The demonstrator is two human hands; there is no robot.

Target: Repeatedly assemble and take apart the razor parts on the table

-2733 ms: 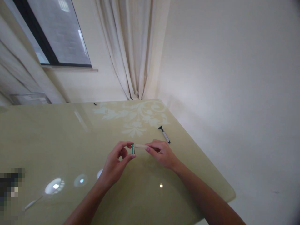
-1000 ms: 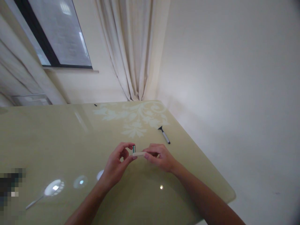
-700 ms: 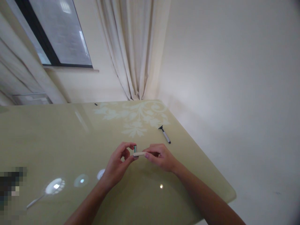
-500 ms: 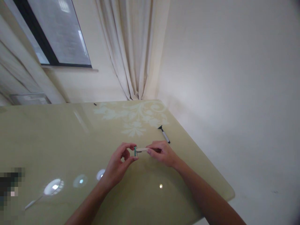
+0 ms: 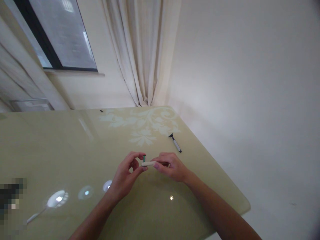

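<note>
Thumb and fingertips of my left hand (image 5: 128, 173) pinch a small razor cartridge (image 5: 144, 159), with green and dark stripes, held upright by its two ends. My right hand (image 5: 171, 165) grips a slim pale toothbrush-like stick (image 5: 149, 163); its exact kind is not clear. The stick's rounded end lies across the lower part of the cartridge, close to my left thumb. Its other end is hidden in my right hand. Beyond that hand, a razor (image 5: 176, 144) with a grey handle and black head lies on the glossy table (image 5: 62, 146).
A small dark piece (image 5: 101, 110) lies near the table's far edge. Behind it are a curtain (image 5: 142, 50) and a window (image 5: 65, 36); a white wall (image 5: 245, 83) runs along the right side. A blurred dark shape (image 5: 10, 196) shows at the lower left.
My right hand has shifted slightly left and down, bringing the stick's end from the cartridge's middle to across its lower part. My left hand and the razor on the table stay in place.
</note>
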